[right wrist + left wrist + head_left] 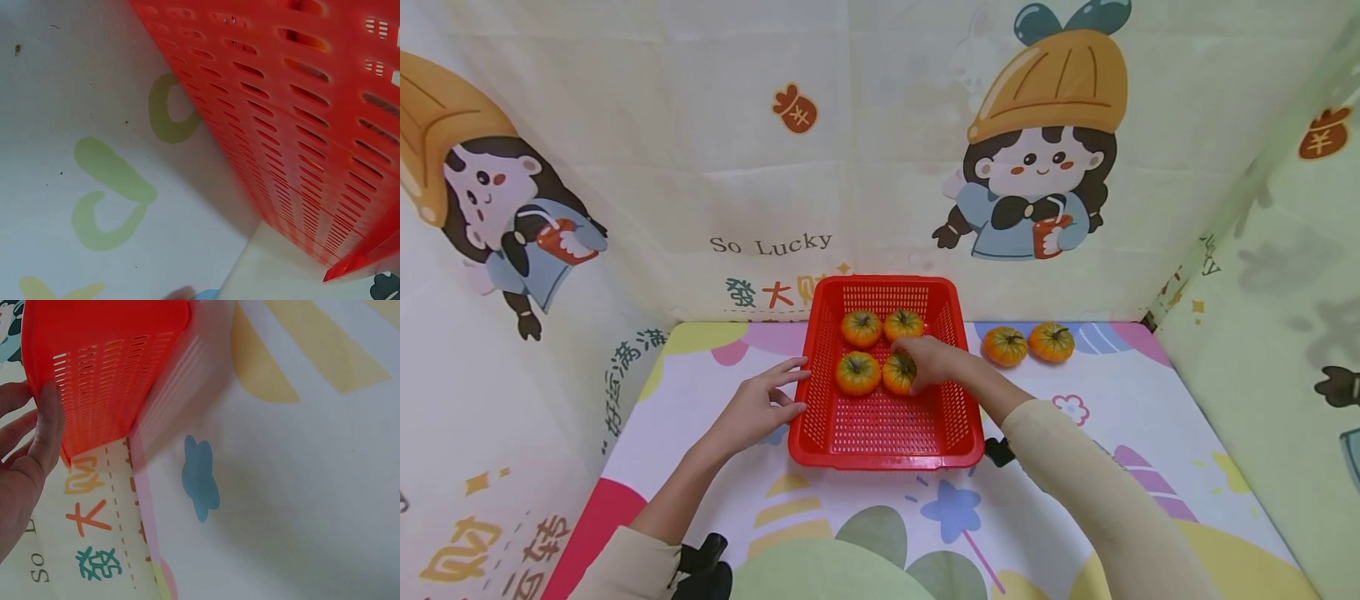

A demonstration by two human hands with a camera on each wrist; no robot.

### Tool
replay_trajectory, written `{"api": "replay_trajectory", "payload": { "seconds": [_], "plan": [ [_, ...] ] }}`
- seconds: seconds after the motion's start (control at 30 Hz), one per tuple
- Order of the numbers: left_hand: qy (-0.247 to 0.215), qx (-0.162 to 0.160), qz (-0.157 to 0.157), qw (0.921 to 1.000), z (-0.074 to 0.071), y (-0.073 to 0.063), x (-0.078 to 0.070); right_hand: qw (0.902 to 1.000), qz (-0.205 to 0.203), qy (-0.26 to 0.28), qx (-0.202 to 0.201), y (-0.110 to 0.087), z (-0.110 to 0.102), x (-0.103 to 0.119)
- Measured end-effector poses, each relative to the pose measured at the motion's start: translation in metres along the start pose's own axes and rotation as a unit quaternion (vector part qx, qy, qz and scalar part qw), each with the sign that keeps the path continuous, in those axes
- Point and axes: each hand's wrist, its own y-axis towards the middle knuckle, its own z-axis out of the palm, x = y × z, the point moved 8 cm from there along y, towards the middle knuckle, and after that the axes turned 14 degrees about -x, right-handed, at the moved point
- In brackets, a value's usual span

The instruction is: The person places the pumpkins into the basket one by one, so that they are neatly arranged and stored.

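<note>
In the head view, the right hand (936, 362), reaching from lower right, clamps a pumpkin (896, 377) at centre, green top facing right, inside the red basket (886, 461), long axis running up-frame. Left wrist: the left hand (29, 467), fingers apart, touches the red basket at left. Right wrist: grip indeterminable.

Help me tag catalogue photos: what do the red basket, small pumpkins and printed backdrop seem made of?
Red basket: almost certainly moulded plastic, slightly glossy, judging by its even colour and regular slots.
Small pumpkins: faintly shiny, ribbed, orange skin with dark stems; real or plastic imitations, the look leaves open.
Printed backdrop: probably matte cloth, given its soft creases.
</note>
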Motion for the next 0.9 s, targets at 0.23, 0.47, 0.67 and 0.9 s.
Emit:
{"api": "replay_trajectory", "payload": {
  "seconds": [0.23,0.47,0.67,0.9],
  "plan": [
    [-0.004,0.000,0.004,1.0000,0.001,0.000,-0.002,0.9999,-0.008,0.006,-0.002,-0.003,-0.006,0.002],
    [-0.001,0.000,0.003,1.0000,0.000,0.000,-0.002,0.9994,-0.021,0.015,-0.021,-0.013,-0.021,0.005],
    [-0.002,-0.001,0.004,1.0000,-0.001,0.000,-0.001,0.9974,-0.041,0.017,-0.058,-0.028,-0.040,0.002],
    [-0.009,0.001,0.008,0.9999,0.000,0.000,-0.001,0.9914,-0.044,0.063,-0.106,-0.054,-0.061,-0.011]
  ]
}}
